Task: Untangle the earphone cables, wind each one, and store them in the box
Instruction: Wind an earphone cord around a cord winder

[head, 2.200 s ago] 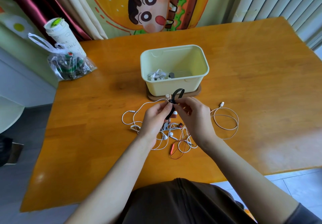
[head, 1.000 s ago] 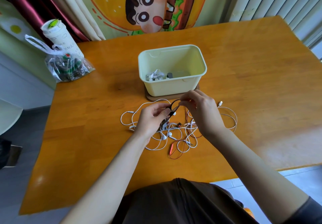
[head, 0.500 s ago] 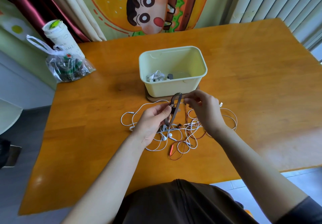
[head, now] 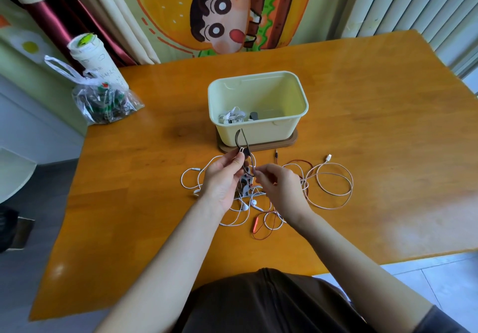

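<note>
the right hand has dropped from the loop's top toward the tangle. left hand pinches the black cable loop, upright before the box; right hand pinches its lower strand. white earphone cables lie tangled on the bench, partly under both hands.

This looks like a home: a cartoon-character curtain and maroon satin drapes hang beyond the left hand, which works over an orange wooden table.
</note>
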